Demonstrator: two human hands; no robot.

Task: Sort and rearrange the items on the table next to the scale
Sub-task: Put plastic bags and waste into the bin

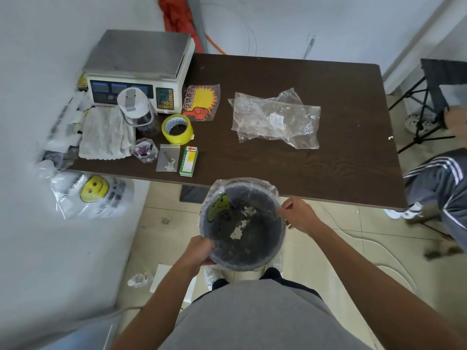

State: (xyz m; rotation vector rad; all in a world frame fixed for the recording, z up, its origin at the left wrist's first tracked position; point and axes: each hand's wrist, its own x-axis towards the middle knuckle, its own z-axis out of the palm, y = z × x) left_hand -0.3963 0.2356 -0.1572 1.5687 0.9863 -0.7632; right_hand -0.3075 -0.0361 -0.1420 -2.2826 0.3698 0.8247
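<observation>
A round dark bin [252,258] lined with a clear plastic bag stands on the floor at the table's near edge, with paper scraps inside. My left hand [198,251] grips the liner at the bin's near left rim. My right hand [299,214] pinches the liner at the right rim. On the dark table [328,173], beside the scale [139,69], lie a white cloth [104,133], a lidded jar [137,114], a yellow tape roll [177,128], a small bag of screws [168,157], a green box [189,161], a promo sticker [201,102] and crumpled clear bags [276,120].
White plastic bags [93,195] hang off the table's left end beside the wall. Another person's leg [439,180] and a folding stand [427,97] are on the right. A crumpled wrapper [139,279] lies on the tiled floor by my feet.
</observation>
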